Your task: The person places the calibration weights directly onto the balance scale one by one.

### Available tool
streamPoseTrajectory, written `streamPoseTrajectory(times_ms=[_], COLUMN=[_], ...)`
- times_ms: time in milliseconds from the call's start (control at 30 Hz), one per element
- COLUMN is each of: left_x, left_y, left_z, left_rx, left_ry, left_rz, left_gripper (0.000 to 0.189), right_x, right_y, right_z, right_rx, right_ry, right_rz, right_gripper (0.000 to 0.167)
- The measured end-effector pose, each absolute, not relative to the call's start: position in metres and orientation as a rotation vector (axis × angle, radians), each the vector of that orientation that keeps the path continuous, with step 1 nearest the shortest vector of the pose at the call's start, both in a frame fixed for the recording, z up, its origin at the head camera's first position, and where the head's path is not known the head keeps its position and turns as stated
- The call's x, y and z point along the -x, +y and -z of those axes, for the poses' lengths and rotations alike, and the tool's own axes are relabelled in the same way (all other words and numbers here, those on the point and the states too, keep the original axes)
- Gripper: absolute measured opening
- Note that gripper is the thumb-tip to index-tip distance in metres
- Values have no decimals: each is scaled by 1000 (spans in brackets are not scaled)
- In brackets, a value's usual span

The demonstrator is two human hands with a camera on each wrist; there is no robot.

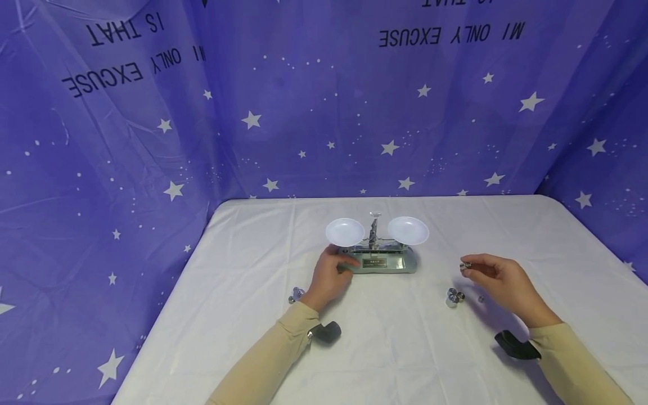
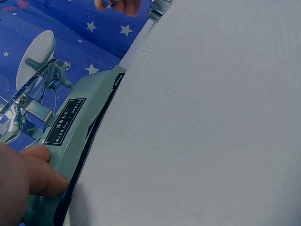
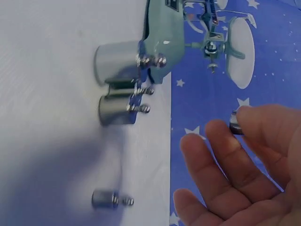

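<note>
Pan balance (image 1: 378,263), one in all, stands upright on the white-covered table (image 1: 395,354), ahead of the person and between the two hands. Its two white pans, the left pan (image 1: 345,232) and the right pan (image 1: 409,230), sit raised above the green base, and the pale inner face of each shows from overhead. One dark label (image 2: 66,121) with light characters is fixed to the front of the base.

The left hand (image 1: 329,278) grips the left end of that base, with a thumb and a finger seen lying against its front. The right hand (image 1: 501,278), held above the table to the right of the balance, pinches one small metal weight (image 1: 466,265) between thumb and fingertip; its other fingers are spread.

Below the right hand, three weights (image 1: 453,298) stand upright in a close group, one larger than the other two. One lone weight (image 1: 481,299) stands upright to the right of them. Another cluster of metal pieces (image 1: 296,294) lies beside the left wrist; the exact count there cannot be told.

Two beige sleeves (image 1: 268,360) cover the arms, with two black devices (image 1: 515,345), one at each wrist. Purple-blue curtains (image 1: 314,140) with white stars and black lettering surround the table.
</note>
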State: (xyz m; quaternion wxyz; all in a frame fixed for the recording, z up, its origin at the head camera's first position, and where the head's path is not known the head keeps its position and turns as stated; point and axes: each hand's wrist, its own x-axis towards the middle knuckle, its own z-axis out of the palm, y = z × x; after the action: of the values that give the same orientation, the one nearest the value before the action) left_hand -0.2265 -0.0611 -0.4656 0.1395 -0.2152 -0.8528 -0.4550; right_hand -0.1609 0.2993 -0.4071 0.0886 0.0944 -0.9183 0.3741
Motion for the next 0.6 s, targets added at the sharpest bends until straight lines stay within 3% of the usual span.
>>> streamPoseTrajectory(times_ms=[233,600], left_x=[226,226], left_y=[-61,-60], left_z=[464,464], left_rx=[621,600], left_ry=[-2470,-2477], left_rz=[1330,1329], left_gripper=[22,23], right_x=[165,171], right_y=[298,301], right_z=[408,410], right_rx=[-209,-347], right_ry=[-2692,-2593], right_rz=[-1285,-1798], right_gripper=[33,30])
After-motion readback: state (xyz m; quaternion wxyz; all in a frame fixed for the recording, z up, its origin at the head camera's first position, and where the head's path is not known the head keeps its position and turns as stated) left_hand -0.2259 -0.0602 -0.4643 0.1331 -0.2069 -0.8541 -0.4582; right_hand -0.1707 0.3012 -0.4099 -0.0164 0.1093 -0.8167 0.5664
